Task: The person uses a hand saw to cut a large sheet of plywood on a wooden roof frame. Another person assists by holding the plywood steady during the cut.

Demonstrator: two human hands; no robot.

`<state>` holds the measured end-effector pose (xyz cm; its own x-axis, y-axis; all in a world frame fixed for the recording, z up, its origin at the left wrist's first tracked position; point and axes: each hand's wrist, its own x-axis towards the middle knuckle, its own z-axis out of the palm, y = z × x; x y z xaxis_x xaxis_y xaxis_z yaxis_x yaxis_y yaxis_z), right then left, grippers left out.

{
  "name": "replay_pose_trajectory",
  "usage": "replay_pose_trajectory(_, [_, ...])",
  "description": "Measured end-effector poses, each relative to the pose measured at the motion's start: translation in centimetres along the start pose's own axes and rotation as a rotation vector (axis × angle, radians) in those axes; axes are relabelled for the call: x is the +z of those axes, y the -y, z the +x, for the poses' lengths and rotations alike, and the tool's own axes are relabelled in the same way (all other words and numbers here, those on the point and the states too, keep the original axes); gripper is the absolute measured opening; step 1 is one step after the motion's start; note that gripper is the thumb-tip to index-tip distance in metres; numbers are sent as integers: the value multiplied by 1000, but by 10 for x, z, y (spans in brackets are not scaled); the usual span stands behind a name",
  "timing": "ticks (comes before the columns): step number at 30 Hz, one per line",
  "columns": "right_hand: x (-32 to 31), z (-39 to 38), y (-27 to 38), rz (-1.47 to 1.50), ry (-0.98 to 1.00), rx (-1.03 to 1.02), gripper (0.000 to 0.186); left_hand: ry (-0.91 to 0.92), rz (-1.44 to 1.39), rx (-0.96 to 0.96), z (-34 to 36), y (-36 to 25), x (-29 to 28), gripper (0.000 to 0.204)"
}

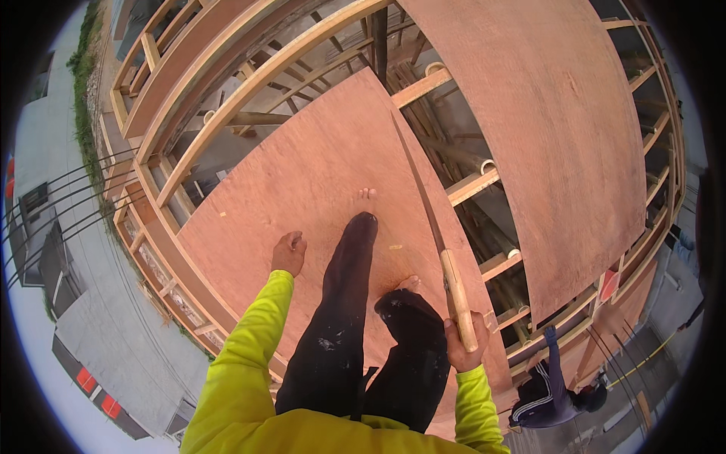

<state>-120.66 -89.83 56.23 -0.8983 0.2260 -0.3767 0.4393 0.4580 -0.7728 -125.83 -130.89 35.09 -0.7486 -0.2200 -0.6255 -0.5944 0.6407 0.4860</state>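
Note:
My right hand [466, 342] is wrapped round the long wooden handle of a handsaw [456, 291]. Its narrow, tapering blade points away from me over the right part of a reddish-brown plywood sheet [302, 166]. To the left of my legs, my left hand [289, 253] hangs above the same sheet with its fingers curled in. Nothing shows in that hand. Both my bare feet rest on the plywood, and a little sawdust lies by the right one.
A second plywood sheet [560, 151] lies to the right, across a gap with wooden beams [475, 187]. Open framing [265, 76] surrounds the far and left sides, with a drop beneath. Another person [550, 393] is lower right. Rebar rods [68, 200] stick out at left.

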Motion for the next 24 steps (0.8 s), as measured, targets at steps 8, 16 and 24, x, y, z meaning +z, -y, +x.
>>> replay_pose_trajectory(8, [90, 114, -43, 17, 19, -113, 24, -124, 92, 173, 217, -73, 60, 37])
replay_pose_trajectory(16, [167, 215, -126, 12, 50, -272, 22, -427, 110, 473, 406, -125, 135, 46])
replay_pose_trajectory(24, [189, 250, -155, -9, 69, -383, 23, -324, 209, 263, 484, -158, 158, 38])
